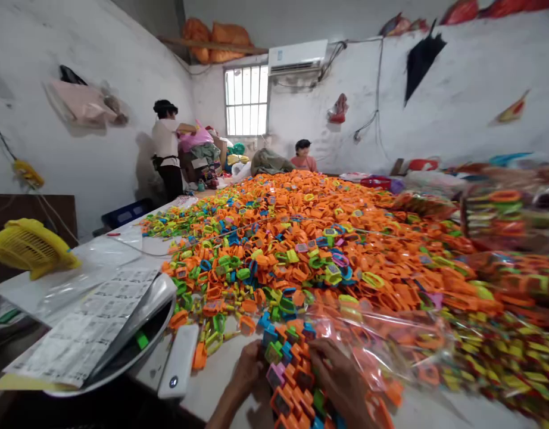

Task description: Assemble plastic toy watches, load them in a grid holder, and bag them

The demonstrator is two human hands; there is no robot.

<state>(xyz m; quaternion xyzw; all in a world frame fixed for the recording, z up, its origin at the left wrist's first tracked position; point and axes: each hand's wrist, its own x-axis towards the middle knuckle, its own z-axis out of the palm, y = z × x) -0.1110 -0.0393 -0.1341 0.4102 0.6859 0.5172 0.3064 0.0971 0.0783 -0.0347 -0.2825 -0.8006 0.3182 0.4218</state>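
Observation:
Between my two hands lies a block of toy watches (289, 375), lined up in rows, mostly orange with some blue, green and pink. My left hand (249, 368) grips its left side, the fingertips partly hidden behind the watches. On the opposite side, my right hand (339, 374) has its fingers curled against the block. Just beyond rises a large heap of loose toy watches (310, 238), mainly orange. A clear plastic bag (390, 339) rests on the heap's near edge, close to my right hand.
To the left are a white box-shaped device (180, 360), a bowl (167, 310) under printed sheets (100, 325), and a yellow fan (31, 247). Yellow-and-red small pieces (502, 357) pile up at right. One person (167, 149) stands far left; another (303, 158) is behind the heap.

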